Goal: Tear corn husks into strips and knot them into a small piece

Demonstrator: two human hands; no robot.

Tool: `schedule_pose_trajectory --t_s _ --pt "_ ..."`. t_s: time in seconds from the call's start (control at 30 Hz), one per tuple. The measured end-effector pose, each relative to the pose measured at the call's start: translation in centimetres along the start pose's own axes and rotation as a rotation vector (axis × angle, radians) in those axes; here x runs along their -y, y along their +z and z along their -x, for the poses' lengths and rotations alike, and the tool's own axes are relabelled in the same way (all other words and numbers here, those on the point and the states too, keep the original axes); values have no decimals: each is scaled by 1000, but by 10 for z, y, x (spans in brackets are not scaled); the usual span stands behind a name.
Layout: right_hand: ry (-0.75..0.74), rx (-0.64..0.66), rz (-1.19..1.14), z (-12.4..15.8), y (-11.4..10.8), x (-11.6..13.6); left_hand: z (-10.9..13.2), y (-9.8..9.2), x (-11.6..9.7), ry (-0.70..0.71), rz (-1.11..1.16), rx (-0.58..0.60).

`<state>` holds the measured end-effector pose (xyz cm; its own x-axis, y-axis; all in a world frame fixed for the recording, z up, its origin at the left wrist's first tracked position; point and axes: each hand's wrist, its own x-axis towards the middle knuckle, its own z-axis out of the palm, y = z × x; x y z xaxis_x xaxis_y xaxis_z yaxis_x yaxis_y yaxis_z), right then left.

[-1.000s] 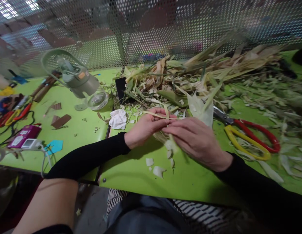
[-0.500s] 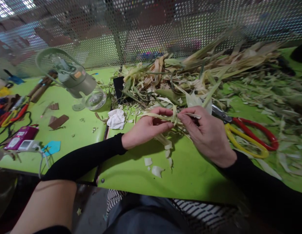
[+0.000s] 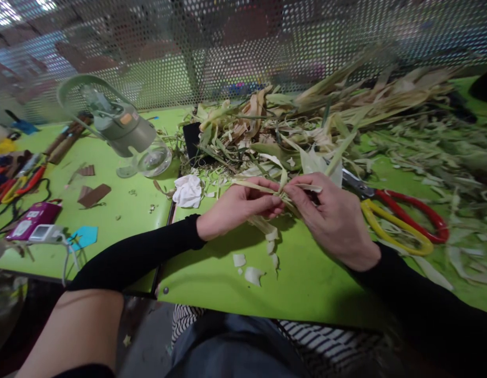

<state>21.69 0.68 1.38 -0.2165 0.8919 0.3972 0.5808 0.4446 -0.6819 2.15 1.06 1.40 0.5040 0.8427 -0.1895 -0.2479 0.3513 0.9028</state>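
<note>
One crumpled tissue [image 3: 187, 191] and one loop-handled bottle [image 3: 127, 131] sit near me. My left hand [image 3: 239, 206] and right hand [image 3: 333, 218] both pinch pale corn husk strips [image 3: 283, 176] over the green table [image 3: 306, 283]. The strips are thin and flat, and cross between my hands. A crinkly husk pile [image 3: 263, 118] lies behind.

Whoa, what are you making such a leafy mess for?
The left hand and right hand are pinching thin leaf strips where they cross. Beyond them is a big leaf pile. Scissors lie to the right, and pale scraps lie on the green table nearer the person.
</note>
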Motion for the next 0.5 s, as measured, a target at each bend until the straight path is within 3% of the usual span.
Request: schedule_pose_trajectory --t_s 0.13,0.27,0.4,0.5 --pt "133 126 -158 -3 1 -6 -5 -2 -3 42 -12 -104" --pt "1 145 -76 -1 1 -2 -12 -12 -6 100 -33 -226" --pt "-202 65 74 4 0 6 -17 -20 -2 118 -158 -173" --pt "-229 42 61 5 0 8 -15 -21 3 139 -232 -95"
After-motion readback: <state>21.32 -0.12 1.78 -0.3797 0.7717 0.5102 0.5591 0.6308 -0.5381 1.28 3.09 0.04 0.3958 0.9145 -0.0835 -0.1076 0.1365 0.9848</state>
